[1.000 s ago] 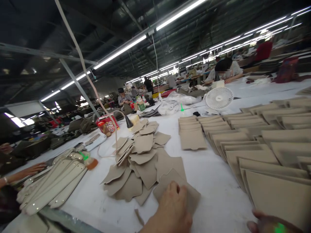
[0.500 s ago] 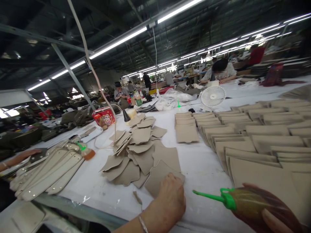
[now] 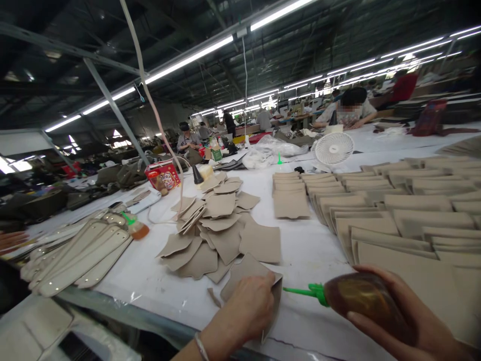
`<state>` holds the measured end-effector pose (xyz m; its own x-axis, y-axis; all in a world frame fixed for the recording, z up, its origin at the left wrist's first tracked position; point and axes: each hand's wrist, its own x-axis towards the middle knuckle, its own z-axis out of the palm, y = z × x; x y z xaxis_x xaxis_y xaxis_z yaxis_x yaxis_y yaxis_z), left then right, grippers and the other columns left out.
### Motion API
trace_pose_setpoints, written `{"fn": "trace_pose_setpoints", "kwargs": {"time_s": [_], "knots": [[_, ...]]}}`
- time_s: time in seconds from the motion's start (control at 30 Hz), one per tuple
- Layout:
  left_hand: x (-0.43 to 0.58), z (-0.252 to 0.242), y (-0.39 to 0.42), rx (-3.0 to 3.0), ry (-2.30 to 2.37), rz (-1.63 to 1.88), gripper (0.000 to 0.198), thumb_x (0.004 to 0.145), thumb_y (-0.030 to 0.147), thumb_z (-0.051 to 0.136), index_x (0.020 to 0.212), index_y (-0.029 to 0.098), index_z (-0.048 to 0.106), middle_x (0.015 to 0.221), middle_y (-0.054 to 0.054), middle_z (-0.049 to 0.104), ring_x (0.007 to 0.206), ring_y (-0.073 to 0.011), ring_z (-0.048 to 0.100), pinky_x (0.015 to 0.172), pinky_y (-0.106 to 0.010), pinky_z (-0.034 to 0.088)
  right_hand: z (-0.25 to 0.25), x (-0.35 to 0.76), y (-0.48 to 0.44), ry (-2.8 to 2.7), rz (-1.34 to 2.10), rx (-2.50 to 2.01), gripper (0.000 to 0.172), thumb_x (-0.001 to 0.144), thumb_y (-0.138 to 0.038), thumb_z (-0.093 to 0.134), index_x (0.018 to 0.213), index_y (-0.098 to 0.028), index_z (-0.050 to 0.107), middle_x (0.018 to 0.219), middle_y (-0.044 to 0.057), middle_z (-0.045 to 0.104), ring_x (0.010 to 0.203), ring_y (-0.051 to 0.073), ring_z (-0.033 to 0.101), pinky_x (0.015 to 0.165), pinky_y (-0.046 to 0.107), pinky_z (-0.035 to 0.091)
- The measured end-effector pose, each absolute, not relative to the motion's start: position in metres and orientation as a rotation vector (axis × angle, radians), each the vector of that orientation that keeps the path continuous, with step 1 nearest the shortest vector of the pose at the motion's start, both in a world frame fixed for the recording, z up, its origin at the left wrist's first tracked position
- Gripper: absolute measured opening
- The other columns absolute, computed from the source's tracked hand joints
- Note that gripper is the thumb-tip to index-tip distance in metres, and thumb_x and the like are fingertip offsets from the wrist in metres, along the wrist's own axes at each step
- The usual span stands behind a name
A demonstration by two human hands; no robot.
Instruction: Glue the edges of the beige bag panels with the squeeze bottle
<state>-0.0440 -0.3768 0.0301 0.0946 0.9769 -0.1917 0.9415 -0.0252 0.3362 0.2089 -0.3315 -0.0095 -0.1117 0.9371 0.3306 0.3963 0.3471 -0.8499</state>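
Observation:
My left hand, with a bangle at its wrist, is closed on a taupe leather-like piece near the table's front edge. The piece's right edge is turned up, and part of it hangs below my fingers. In my right hand I grip a squeeze bottle of brown liquid, tilted on its side. Its green nozzle points left, and the tip is close beside the raised edge; whether it touches I cannot tell. Just beyond my left hand lies a loose pile of similar pieces.
Rows of folded taupe pieces fill the right side. At left are pale straps with metal studs, a second bottle and another person's hand. A white fan and a red box stand farther back.
The bottle has moved left and levelled out, bringing its nozzle close to the piece. My left hand has shifted slightly left and down, and the piece's right edge is now lifted.

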Motion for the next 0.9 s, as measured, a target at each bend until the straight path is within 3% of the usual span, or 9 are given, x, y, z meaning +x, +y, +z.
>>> {"fn": "trace_pose_setpoints", "kwargs": {"time_s": [0.13, 0.37, 0.5, 0.67, 0.9], "knots": [[-0.045, 0.027, -0.376, 2.009, 1.897, 0.17, 0.036, 0.089, 0.017, 0.033, 0.113, 0.022, 0.06, 0.096, -0.009, 0.071, 0.09, -0.0264, 0.065, 0.078, -0.033, 0.046, -0.018, 0.205, -0.317, -1.983, 0.513, -1.042, 0.061, 0.077, -0.055, 0.069, 0.127, -0.027, 0.047, 0.113, 0.007, 0.064, 0.092, 0.026, 0.068, 0.076, 0.03, 0.059], [-0.04, 0.022, -0.376, 2.008, 1.917, 0.136, 0.038, 0.09, 0.019, 0.032, 0.118, 0.019, 0.057, 0.101, -0.011, 0.068, 0.089, -0.0288, 0.064, 0.079, -0.036, 0.046, -0.005, 0.192, -0.315, -2.053, 0.255, -0.956, 0.054, 0.079, -0.056, 0.067, 0.123, -0.028, 0.05, 0.11, 0.008, 0.064, 0.088, 0.028, 0.067, 0.081, 0.039, 0.057], [-0.041, 0.019, -0.376, 1.998, 1.895, 0.198, 0.043, 0.09, 0.019, 0.034, 0.129, 0.025, 0.051, 0.109, -0.008, 0.066, 0.098, -0.0274, 0.062, 0.086, -0.036, 0.045, -0.002, 0.191, -0.319, -2.08, 0.254, -0.959, 0.052, 0.08, -0.053, 0.068, 0.123, -0.028, 0.051, 0.108, 0.007, 0.065, 0.088, 0.027, 0.067, 0.08, 0.036, 0.056], [-0.046, 0.021, -0.372, 2.047, 1.836, 0.243, 0.041, 0.087, 0.019, 0.037, 0.119, 0.029, 0.062, 0.098, -0.005, 0.069, 0.092, -0.0241, 0.063, 0.082, -0.031, 0.046, -0.005, 0.19, -0.321, -2.002, 0.395, -1.087, 0.055, 0.08, -0.063, 0.064, 0.122, -0.028, 0.052, 0.109, 0.007, 0.065, 0.089, 0.028, 0.066, 0.081, 0.039, 0.055], [-0.048, 0.023, -0.372, 2.077, 1.808, 0.313, 0.042, 0.09, 0.022, 0.035, 0.12, 0.028, 0.064, 0.093, -0.005, 0.069, 0.088, -0.0244, 0.064, 0.079, -0.033, 0.049, -0.01, 0.194, -0.318, -1.981, 0.321, -1.085, 0.052, 0.078, -0.065, 0.062, 0.115, -0.029, 0.056, 0.103, 0.005, 0.067, 0.082, 0.029, 0.068, 0.067, 0.038, 0.058]]}}
